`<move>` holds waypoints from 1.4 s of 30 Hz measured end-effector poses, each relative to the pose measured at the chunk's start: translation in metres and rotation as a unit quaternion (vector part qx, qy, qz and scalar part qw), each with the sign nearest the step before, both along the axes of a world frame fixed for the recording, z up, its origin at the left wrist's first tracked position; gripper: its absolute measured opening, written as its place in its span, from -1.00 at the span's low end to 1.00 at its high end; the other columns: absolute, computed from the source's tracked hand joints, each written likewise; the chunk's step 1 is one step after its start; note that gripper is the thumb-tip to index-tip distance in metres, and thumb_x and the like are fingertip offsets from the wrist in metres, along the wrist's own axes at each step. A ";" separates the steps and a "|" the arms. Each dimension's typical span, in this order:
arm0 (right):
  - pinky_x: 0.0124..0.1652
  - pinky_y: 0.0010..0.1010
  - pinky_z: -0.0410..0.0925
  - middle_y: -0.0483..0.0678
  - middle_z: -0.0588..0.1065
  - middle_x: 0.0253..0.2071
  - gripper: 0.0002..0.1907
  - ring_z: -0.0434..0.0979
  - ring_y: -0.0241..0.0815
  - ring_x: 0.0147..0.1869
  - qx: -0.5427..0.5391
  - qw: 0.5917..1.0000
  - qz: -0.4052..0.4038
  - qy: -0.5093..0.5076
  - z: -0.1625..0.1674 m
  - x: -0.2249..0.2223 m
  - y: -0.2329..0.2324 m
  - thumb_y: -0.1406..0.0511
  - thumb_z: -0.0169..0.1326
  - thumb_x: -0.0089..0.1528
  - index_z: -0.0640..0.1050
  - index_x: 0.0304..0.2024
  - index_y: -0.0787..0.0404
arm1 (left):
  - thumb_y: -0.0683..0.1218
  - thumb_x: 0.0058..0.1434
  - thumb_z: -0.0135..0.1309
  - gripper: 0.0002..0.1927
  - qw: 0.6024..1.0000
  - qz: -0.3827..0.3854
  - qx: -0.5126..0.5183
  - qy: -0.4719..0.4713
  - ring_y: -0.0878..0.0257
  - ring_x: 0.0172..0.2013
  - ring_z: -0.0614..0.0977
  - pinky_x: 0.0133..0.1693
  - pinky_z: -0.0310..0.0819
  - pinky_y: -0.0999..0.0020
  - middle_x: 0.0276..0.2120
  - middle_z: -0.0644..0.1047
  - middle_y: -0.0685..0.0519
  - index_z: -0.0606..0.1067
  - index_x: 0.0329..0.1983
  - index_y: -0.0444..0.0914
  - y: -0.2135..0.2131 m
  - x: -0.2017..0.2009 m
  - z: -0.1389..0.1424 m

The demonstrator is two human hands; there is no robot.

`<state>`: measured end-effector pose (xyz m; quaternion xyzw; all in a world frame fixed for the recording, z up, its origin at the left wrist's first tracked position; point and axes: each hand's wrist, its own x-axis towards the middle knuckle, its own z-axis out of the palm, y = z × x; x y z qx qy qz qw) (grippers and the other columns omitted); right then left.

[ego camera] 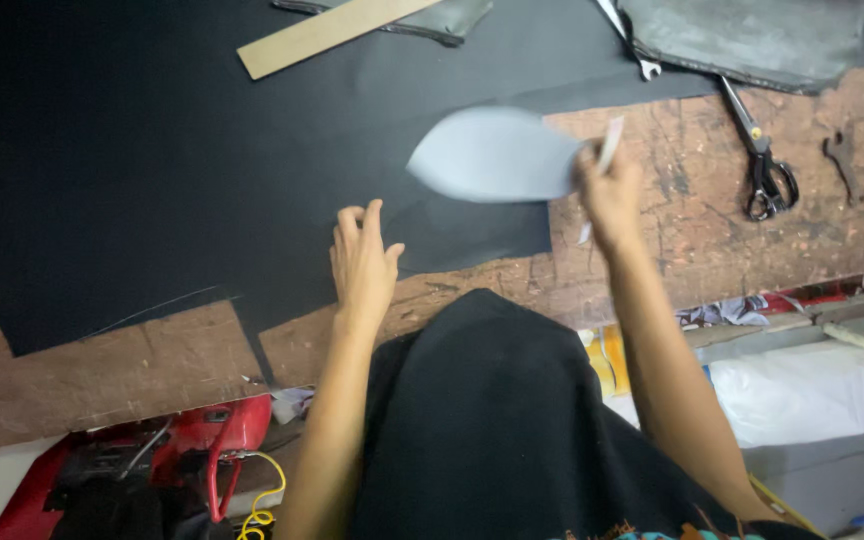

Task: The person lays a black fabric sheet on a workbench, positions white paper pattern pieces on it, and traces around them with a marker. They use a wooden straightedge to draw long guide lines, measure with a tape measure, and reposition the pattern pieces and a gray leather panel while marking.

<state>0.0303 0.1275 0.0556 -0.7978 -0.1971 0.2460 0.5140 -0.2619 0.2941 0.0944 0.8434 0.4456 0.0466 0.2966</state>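
A pale grey, rounded pattern piece of thin card (492, 155) — blurred — is held above the large black sheet of material (152, 150), pinched at its right edge by the closed fingers of the right hand (607, 190), which also grip a thin white stick-like tool (609, 145). The left hand (362, 262) lies flat, fingers straight and holding nothing, on the sheet's near edge. Around them on the worn brown wooden tabletop (672, 240) — black-handled scissors (764, 155) to the right, a tan flat strip (327, 33) and grey leather pieces (752, 35) at the far side.
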 end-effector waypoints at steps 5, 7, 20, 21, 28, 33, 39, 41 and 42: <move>-0.27 -0.44 0.36 -0.09 0.52 -0.29 -0.86 0.50 -0.29 -0.26 -0.079 0.986 -0.074 -0.130 0.000 0.061 -0.055 0.37 0.17 0.37 0.54 -0.08 0.34 | -0.21 0.18 0.22 -0.76 1.000 -0.004 -0.010 0.003 -0.04 -0.01 0.52 0.01 0.42 0.05 -0.13 0.49 -0.05 0.53 -0.09 -0.23 -0.011 0.004 -0.013; -0.18 -0.37 0.40 0.03 0.51 -0.19 -0.78 0.52 -0.18 -0.16 -0.123 0.956 -0.072 -0.258 0.000 0.066 -0.068 0.40 0.22 0.32 0.56 -0.01 0.36 | -0.21 0.18 0.19 -0.87 1.000 0.009 -0.019 0.004 -0.07 -0.04 0.51 -0.04 0.42 0.04 -0.17 0.49 -0.08 0.55 -0.20 -0.25 -0.012 0.004 -0.017; -0.11 -0.17 0.37 0.05 0.35 -0.16 -0.91 0.45 0.03 -0.09 -0.036 0.966 0.184 -0.177 0.034 -0.046 0.012 0.47 0.14 0.22 0.52 -0.24 0.26 | -0.23 0.31 0.10 -0.89 0.985 0.047 0.012 -0.163 -0.04 -0.06 0.56 0.00 0.45 0.12 -0.14 0.51 -0.07 0.58 -0.13 -0.27 -0.012 0.000 0.004; -0.12 -0.20 0.37 0.03 0.34 -0.17 -0.93 0.45 0.00 -0.11 -0.018 0.972 0.171 -0.162 0.036 -0.045 0.011 0.47 0.12 0.25 0.52 -0.23 0.26 | -0.25 0.30 0.09 -0.89 0.981 0.054 0.022 -0.186 -0.02 -0.05 0.56 0.01 0.45 0.13 -0.12 0.51 -0.07 0.58 -0.13 -0.29 -0.012 -0.002 0.007; -0.16 -0.20 0.34 0.05 0.36 -0.20 -0.89 0.44 0.03 -0.13 -0.034 0.952 0.203 -0.226 0.013 -0.064 -0.018 0.43 0.21 0.20 0.59 -0.21 0.25 | -0.29 0.24 0.11 -0.86 0.990 0.017 0.062 -0.129 0.01 -0.05 0.54 0.01 0.40 0.11 -0.01 0.50 -0.09 0.62 -0.17 -0.31 -0.029 -0.014 -0.014; -0.12 -0.18 0.35 0.08 0.40 -0.23 -0.79 0.46 0.05 -0.12 -0.078 0.947 0.202 -0.239 -0.013 -0.058 -0.054 0.42 0.23 0.16 0.63 -0.13 0.25 | -0.36 0.18 0.04 -0.73 0.991 0.011 0.069 -0.118 0.01 0.05 0.54 0.12 0.38 0.11 0.07 0.50 -0.07 0.61 -0.10 -0.30 -0.036 -0.027 -0.034; 0.07 -0.08 0.40 0.20 0.33 0.09 -0.52 0.46 0.20 0.12 -0.152 0.913 0.055 -0.375 -0.020 0.021 -0.065 0.32 0.31 0.30 0.49 0.24 0.27 | 0.00 0.16 0.30 -0.39 0.991 -0.076 0.096 -0.062 -0.15 0.43 0.19 0.38 -0.10 -0.36 0.35 0.30 -0.17 0.47 0.27 -0.23 -0.029 0.017 -0.024; 0.05 -0.01 0.37 0.28 0.24 0.15 -0.28 0.43 0.30 0.12 -0.194 0.931 0.043 -0.307 -0.015 0.039 -0.062 0.19 0.42 0.20 0.42 0.32 0.27 | 0.21 0.03 0.35 -0.09 0.991 -0.126 0.036 -0.006 -0.18 0.46 -0.07 0.30 -0.40 -0.53 0.43 0.08 -0.23 0.30 0.41 -0.17 -0.033 0.040 -0.020; 0.04 0.02 0.36 0.32 0.20 0.18 -0.15 0.42 0.35 0.11 -0.212 0.937 0.037 -0.274 -0.012 0.045 -0.061 0.12 0.47 0.14 0.39 0.36 0.27 | 0.26 -0.02 0.35 -0.04 0.988 -0.149 0.024 0.020 -0.18 0.45 -0.11 0.29 -0.45 -0.55 0.44 0.04 -0.23 0.28 0.41 -0.13 -0.036 0.047 -0.019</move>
